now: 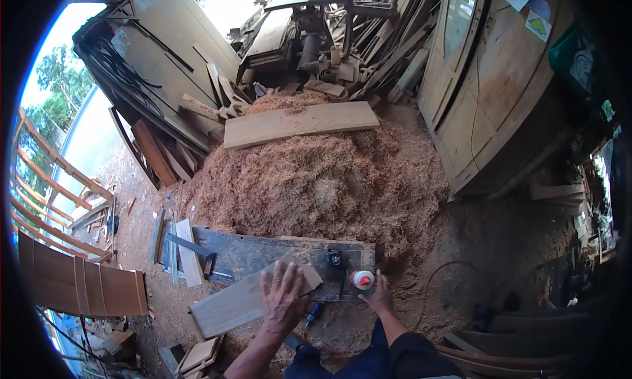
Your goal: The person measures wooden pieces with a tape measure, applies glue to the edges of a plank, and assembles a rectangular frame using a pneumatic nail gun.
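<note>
My left hand (283, 298) lies with fingers stretched out over a pale wooden board (234, 304), which sits slanted across the near side of a dark, worn workbench (250, 250). On the bench's right end stands a white bottle with a red cap (361, 279), seen from above. My right hand (378, 297) is curled around its near right side, fingers and thumb against it. Just left of the bottle is a small black tool (335, 258), its kind unclear. A dark try square (192, 246) rests at the bench's left end, beside a narrow pale strip of wood (189, 255).
A large heap of wood shavings (309, 181) rises beyond the bench, with a wide plank (303, 125) across it. Wooden panels (178, 43) lean at the back left. A cabinet-like wooden piece (500, 82) stands at right. A blue-handled tool (314, 313) is below the bench edge.
</note>
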`<state>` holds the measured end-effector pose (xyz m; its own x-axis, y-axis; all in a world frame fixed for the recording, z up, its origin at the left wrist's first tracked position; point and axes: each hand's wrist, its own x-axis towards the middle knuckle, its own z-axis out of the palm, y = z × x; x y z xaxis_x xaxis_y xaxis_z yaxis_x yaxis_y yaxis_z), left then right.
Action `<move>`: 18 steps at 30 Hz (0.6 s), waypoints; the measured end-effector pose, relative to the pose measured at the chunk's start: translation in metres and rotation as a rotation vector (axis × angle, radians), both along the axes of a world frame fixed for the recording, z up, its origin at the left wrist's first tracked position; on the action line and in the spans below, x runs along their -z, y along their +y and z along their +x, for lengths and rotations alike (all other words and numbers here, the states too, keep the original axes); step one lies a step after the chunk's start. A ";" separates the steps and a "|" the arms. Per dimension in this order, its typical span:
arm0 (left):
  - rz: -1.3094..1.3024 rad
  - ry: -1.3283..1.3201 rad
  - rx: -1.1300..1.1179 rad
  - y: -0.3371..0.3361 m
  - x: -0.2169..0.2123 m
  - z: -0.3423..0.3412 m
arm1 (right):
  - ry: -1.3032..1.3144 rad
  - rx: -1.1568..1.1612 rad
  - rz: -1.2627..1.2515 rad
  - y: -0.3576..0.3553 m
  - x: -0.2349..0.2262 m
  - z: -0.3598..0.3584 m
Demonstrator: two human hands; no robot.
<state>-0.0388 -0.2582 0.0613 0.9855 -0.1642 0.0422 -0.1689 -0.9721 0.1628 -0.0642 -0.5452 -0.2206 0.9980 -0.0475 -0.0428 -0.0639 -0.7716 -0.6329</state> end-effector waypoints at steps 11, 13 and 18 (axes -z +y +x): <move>-0.012 0.033 -0.145 -0.016 -0.001 -0.007 | -0.042 -0.505 0.513 -0.017 0.048 0.078; -0.026 0.029 -0.167 -0.020 0.001 -0.004 | 0.001 -0.525 0.513 -0.026 0.057 0.082; -0.051 0.009 -0.174 -0.021 0.003 -0.003 | 0.036 -0.581 0.561 -0.027 0.060 0.093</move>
